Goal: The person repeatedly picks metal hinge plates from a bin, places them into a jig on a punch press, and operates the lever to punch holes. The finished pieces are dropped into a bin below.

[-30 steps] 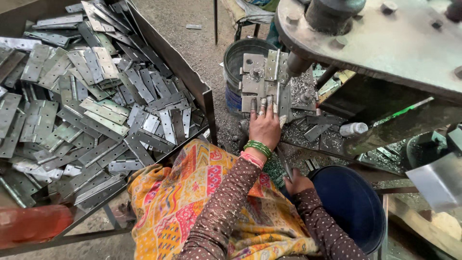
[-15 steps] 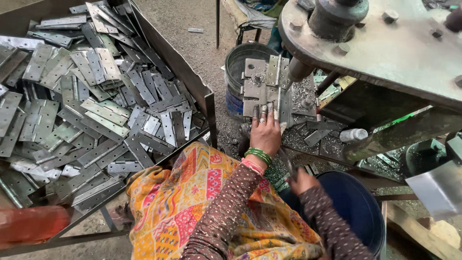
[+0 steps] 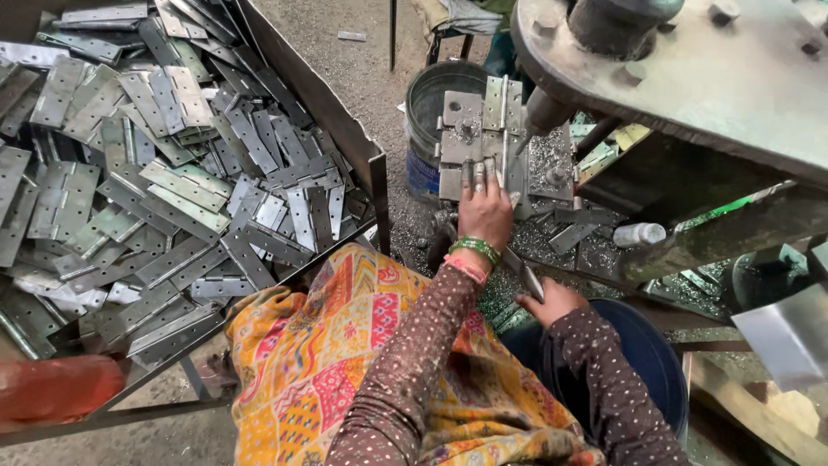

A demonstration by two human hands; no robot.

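We see a big tray [image 3: 345, 129] of grey metal hinges [image 3: 172, 173] on the left. To the right, under the drill press [image 3: 690, 78], a hinge plate [image 3: 483, 138] lies with its long axis running near to far. Our left hand [image 3: 486, 207] presses flat on its near end, fingers together. Our right hand [image 3: 549, 302], nearer to us, is closed on a thin metal handle [image 3: 524, 274].

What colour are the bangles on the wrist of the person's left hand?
Green, with a pink band behind them; the bangles on the left hand show in the head view.
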